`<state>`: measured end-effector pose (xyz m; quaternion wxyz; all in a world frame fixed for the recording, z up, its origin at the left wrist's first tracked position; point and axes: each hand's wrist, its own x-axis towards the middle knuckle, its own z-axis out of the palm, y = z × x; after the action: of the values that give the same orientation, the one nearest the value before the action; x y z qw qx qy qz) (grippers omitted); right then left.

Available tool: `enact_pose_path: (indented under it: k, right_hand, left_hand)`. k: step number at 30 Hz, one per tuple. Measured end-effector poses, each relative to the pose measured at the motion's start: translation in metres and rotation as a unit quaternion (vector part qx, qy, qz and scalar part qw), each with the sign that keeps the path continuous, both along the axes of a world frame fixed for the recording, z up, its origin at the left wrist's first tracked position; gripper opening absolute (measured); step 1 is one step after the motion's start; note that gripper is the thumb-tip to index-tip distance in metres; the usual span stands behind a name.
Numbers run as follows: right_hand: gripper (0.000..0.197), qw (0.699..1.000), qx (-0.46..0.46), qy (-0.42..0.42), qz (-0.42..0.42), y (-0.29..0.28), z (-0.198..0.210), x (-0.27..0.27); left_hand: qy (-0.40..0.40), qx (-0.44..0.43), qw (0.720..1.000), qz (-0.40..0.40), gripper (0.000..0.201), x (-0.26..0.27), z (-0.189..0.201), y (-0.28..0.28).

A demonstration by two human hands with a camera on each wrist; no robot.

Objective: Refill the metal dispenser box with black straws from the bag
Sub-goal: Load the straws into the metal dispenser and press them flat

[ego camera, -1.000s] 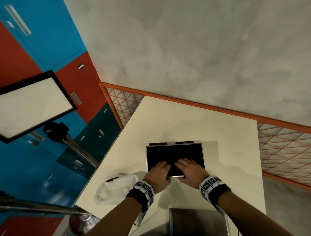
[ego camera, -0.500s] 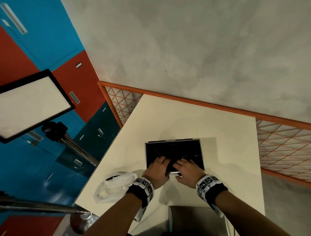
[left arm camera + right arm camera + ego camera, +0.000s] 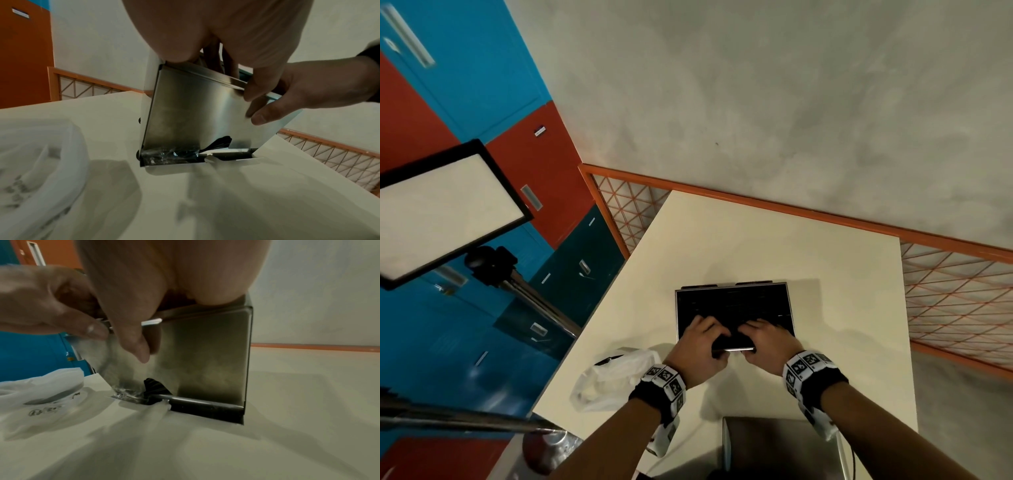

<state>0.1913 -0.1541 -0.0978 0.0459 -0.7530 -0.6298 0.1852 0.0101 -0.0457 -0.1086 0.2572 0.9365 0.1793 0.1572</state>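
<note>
The metal dispenser box [image 3: 789, 301] stands open-topped on the table, full of black straws [image 3: 732, 303]. My left hand [image 3: 700, 339] and right hand [image 3: 767, 339] sit side by side at its near rim. Their fingers curl over the rim onto the straws. In the left wrist view the right hand's thumb [image 3: 261, 116] presses the box's shiny front face [image 3: 185, 110]. In the right wrist view the left hand [image 3: 51, 305] pinches the same rim of the box [image 3: 205, 353]. Black straws [image 3: 218, 142] and clear wrap show in the bottom slot.
A crumpled white plastic bag [image 3: 613, 380] lies left of my left wrist. A flat metal lid [image 3: 780, 445] rests at the table's near edge. The cream table [image 3: 756, 246] meets an orange-framed mesh fence [image 3: 955, 308]. A light panel on a stand [image 3: 441, 212] stands at the left.
Both hands have drawn back slightly from the middle of the straws toward the near rim. The box and the bag have stayed in place.
</note>
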Motion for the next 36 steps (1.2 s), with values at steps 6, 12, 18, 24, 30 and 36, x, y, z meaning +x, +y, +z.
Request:
enact_pose_path:
  k: [6,12,18,24,30,36]
  right_hand:
    - [0.047,1.000,-0.007,0.017,-0.020,0.000,0.003,-0.001]
    - [0.042,0.998,0.034,0.055,-0.006,-0.005,0.002,0.003]
    - [0.034,0.994,0.101,0.033,0.023,-0.010,0.002,0.003]
    - [0.030,0.998,0.034,-0.013,0.048,-0.008,0.005,-0.007]
    - [0.041,0.994,-0.068,-0.062,0.052,-0.003,0.006,-0.007]
    - [0.046,0.997,-0.049,-0.050,0.029,-0.006,-0.001,-0.001]
  left_hand:
    - [0.130,0.004,0.991,-0.018,0.031,0.001,-0.001,-0.001]
    - [0.166,-0.023,0.985,0.031,0.034,0.010,0.000,0.001]
    - [0.147,-0.019,0.988,0.044,0.040,0.013,-0.004,0.006]
    - [0.150,-0.005,0.988,0.038,0.048,0.015,-0.005,0.008]
    - [0.155,-0.008,0.987,0.049,0.045,0.013,-0.005,0.006]
    - [0.186,-0.072,0.978,0.066,0.033,0.015,0.003,0.005]
